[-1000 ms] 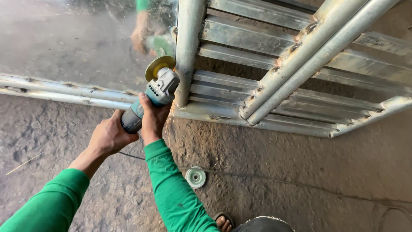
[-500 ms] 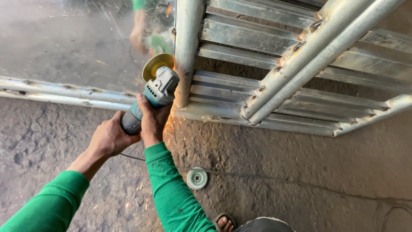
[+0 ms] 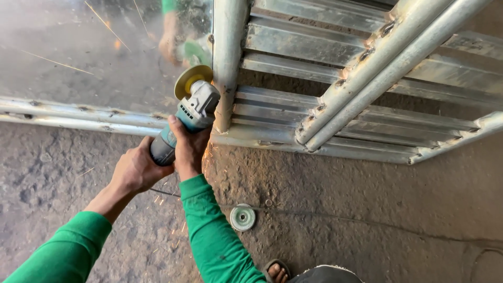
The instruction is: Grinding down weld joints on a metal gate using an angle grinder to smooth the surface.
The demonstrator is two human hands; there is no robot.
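A person in green long sleeves grinds at a galvanised steel gate frame [image 3: 367, 99] lying on rough, dark concrete floor [image 3: 367, 209]. The left hand [image 3: 137, 170] wraps the rear handle of a teal and grey angle grinder [image 3: 186, 120], its grip clamped around the dark barrel; the right hand [image 3: 189, 147] closes its grip on the tool's body just behind the gear head. The grinder's yellow flap disc [image 3: 191, 79] presses against the left edge of an upright silver steel tube [image 3: 228, 57], close to where that tube meets the frame's bottom rail. Orange sparks [image 3: 57, 63] streak to the upper left across a shiny metal sheet [image 3: 78, 57], and a few fall beside the right wrist. Corrugated slats fill the frame to the right of the tube, crossed by two diagonal pipes with rough weld beads. A spare round grey grinding disc [image 3: 242, 217] lies flat on the floor near the right forearm, apart from the frame's lower edge, with a thin black cable [image 3: 340, 216] running beside it. Bare floor stretches open to the right and left of the arms. A sandalled foot [image 3: 275, 271] shows at the bottom edge. Another person's arm [image 3: 170, 36], blurred, works beyond the sheet at the top.
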